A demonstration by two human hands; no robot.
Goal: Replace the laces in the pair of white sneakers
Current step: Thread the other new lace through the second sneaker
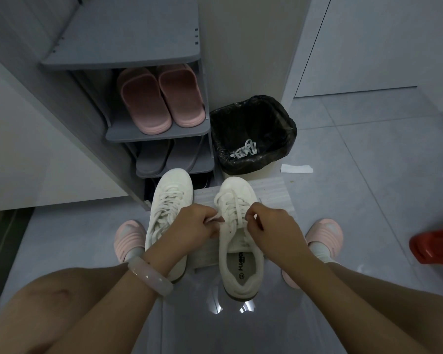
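Note:
Two white sneakers stand side by side on the grey floor, toes pointing away from me. The left sneaker (170, 200) is laced, and my left forearm crosses its heel. The right sneaker (238, 251) rests on a white foam sheet (274, 192). Its white lace (232, 203) runs up the eyelets. My left hand (197, 222) pinches one lace end at the shoe's left side. My right hand (269, 222) pinches the other lace end at its right side. Both hands sit over the upper eyelets.
A grey shoe rack (161, 131) with pink slippers (161, 98) and grey slippers stands ahead. A bin with a black bag (251, 129) holds old white laces (244, 149). A white paper strip (296, 168) lies by it. A red object (435, 246) sits at right. My feet in pink slippers flank the sneakers.

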